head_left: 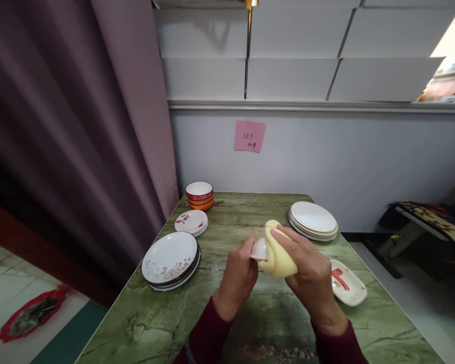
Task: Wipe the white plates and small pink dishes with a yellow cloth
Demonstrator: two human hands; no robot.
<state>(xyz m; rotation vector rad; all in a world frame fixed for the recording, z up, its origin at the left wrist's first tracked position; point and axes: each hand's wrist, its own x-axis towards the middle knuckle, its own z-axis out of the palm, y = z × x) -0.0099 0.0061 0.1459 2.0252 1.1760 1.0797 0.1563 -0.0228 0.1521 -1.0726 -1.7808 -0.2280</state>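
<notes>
Far L on the green table (246, 207): a stack of lg white plates (170, 257), top one w/ dark rim & brown floral print; behind it, small flowered plates (191, 221); behind those, nested bowls (199, 190), red over orange, near the wall end.

Mid-table, held above the surface, comes the L hand (238, 273): fingers curled in, thumb on top, clamped on the L edge of a small white dish (259, 249). Dish sits btwn the two hands, partly hidden; prob. a small bowl or saucer, but too covered to be sure. Visible part points L, toward the L thumb; the rest runs R into a yellow cloth (278, 255). Can't tell the dish's full long axis. Cloth is folded thick, its long axis slanting from far L to near R.

R hand (307, 265) is wrapped round the cloth, thumb & fingers closed in on it, pressing it against the dish. Hands are near e/o, w/ dish & cloth btwn.

Beyond R hand: stacked white plates (313, 218), some yellow-rimmed; nearer, an oblong dish (351, 284) w/ red motif, partly behind R wrist.
</notes>
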